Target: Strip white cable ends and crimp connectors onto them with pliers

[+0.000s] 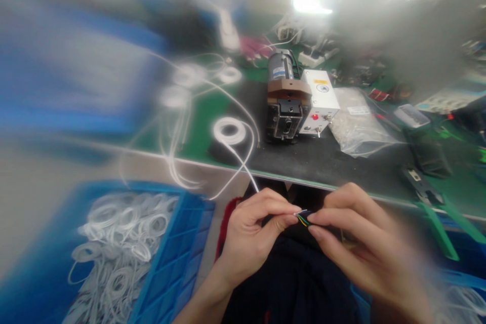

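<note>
The end of a white cable (255, 182) is pinched between the thumb and forefinger of my left hand (252, 228). Thin coloured wires (302, 219), among them yellow, green and white ones, fan out from that end. My right hand (357, 243) is closed at the fingertips on the tips of these wires, just right of my left thumb; its fingertips partly hide them. From my left hand the cable runs up to a white coil (230, 131) on the bench's black mat (311, 162).
A motor-driven machine (286, 106) stands beside a white control box (319, 101). Right of it lies a clear plastic bag (357, 126), then green-handled pliers (436, 217) at the edge. A blue crate (190, 243) at lower left holds many cable coils (125, 243).
</note>
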A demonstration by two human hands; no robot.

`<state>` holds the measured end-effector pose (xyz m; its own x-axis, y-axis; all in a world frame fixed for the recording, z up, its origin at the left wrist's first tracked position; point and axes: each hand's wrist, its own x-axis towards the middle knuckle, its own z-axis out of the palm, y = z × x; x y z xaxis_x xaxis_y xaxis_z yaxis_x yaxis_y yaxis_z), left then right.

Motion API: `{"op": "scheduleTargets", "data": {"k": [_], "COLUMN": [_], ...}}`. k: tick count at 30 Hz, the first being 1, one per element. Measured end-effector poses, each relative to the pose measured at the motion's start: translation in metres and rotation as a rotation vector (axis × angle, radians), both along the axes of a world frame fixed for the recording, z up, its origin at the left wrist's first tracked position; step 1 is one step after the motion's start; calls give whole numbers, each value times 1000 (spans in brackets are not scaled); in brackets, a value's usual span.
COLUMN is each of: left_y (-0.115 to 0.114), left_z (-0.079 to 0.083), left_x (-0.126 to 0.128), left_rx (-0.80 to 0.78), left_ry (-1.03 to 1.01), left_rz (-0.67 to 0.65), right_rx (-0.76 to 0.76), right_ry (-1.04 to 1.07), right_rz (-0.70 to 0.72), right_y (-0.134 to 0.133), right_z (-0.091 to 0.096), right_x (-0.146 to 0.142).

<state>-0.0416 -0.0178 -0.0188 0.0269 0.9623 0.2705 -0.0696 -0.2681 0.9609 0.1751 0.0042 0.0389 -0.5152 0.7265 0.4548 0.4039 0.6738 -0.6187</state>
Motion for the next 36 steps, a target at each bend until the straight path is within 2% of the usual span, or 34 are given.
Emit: {"op": "scheduleTargets", "data": {"k": [9,12,18,21,23,26,29,36], "left_y": [0,1,3,3,2,1,1,1], "left_z": [-1,-2,-1,-2,-3,-3,-2,-3], "left_x": [0,0,1,1,0,-1,-1,0], "left_rx": [29,59,101,76,48,18,16,-5], "left_ry": [17,37,66,61,54,42,26,19], "left_rz": [-15,-29,-27,-17,-8,3,5,9], "right_rx": [14,-66,-319,-366,-314,-121,23,164], "right_ry": [-18,-13,6,36,63,54,0,-37], "right_rz": [-64,-81,44,53,-5,-94,-88,-115], "right_y": [3,8,24,26,22,12,4,3], "right_z": [-3,-6,0,1,0,-2,-2,-6], "right_x": [-5,-5,-3,-4,-5,-7,-8,-8]}}
